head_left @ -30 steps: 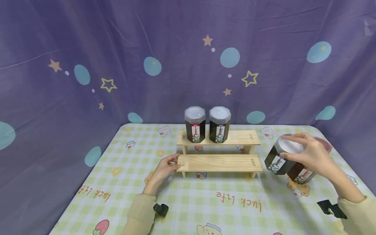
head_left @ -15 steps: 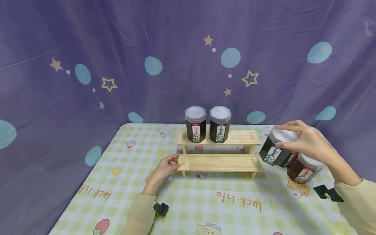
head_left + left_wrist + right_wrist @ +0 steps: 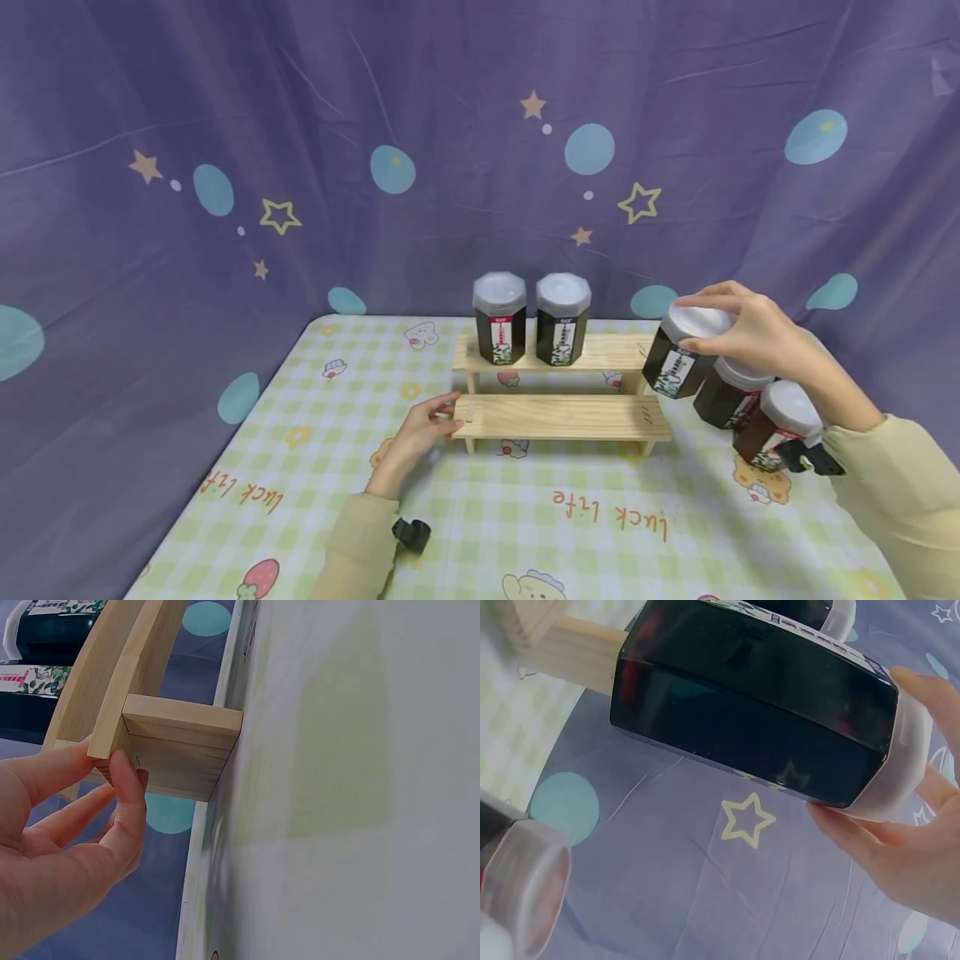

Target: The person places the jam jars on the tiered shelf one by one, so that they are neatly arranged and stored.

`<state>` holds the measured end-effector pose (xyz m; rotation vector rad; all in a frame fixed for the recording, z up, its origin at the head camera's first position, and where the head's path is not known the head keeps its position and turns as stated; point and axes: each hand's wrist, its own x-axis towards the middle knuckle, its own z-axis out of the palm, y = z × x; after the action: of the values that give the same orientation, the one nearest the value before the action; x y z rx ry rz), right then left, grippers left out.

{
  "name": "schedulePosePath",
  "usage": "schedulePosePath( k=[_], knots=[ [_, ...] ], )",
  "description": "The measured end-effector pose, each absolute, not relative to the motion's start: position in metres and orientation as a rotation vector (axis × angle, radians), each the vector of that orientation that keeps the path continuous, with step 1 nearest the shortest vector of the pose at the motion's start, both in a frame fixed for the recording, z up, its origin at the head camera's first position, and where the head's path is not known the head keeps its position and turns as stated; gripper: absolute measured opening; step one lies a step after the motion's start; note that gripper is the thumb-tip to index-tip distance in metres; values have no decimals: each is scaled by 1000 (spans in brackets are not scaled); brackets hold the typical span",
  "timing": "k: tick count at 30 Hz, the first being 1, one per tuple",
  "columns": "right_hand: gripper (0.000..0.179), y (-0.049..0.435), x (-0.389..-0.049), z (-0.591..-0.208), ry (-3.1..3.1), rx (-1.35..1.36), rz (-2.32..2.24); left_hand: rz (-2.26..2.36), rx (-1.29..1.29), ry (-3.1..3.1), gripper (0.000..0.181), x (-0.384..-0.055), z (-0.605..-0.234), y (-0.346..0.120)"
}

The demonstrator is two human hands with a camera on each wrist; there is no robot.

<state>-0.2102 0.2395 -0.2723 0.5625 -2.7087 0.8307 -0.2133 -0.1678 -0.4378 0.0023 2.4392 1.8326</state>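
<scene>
A two-step wooden shelf [image 3: 562, 417] stands mid-table. My left hand [image 3: 418, 429] pinches the left end of its lower board; the left wrist view shows thumb and fingers of that hand [image 3: 82, 832] on the board's end. By the lid, my right hand [image 3: 757, 333] grips a dark eight-sided jar [image 3: 675, 362] with a frosted white lid and white label, tilted, at the upper board's right end. In the right wrist view the jar [image 3: 757, 705] spans the frame's top, its base overlapping the wood. Two like jars, one red-labelled [image 3: 500, 321], one white-labelled [image 3: 562, 321], stand on the upper board.
Two more lidded jars, a dark one [image 3: 727, 396] and a reddish-brown one [image 3: 772, 429], stand on the table under the right forearm. A green checked cloth [image 3: 510, 517] covers the table. Behind hangs a purple curtain [image 3: 465, 217] with stars.
My right hand has carried the dark jar leftward and up, from beside the other jars to the upper board's right end. The left hand stays at the shelf.
</scene>
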Motion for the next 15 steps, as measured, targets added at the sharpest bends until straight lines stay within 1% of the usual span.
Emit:
schedulePosePath(
  k=[5,15],
  knots=[
    [48,233,-221,-269,-2687,654,810,1834,4,2442,49,-213,-438,-168],
    [48,221,-239,-269,-2747,636,897,1846,19,2425,50,-211,-437,-168]
  ],
)
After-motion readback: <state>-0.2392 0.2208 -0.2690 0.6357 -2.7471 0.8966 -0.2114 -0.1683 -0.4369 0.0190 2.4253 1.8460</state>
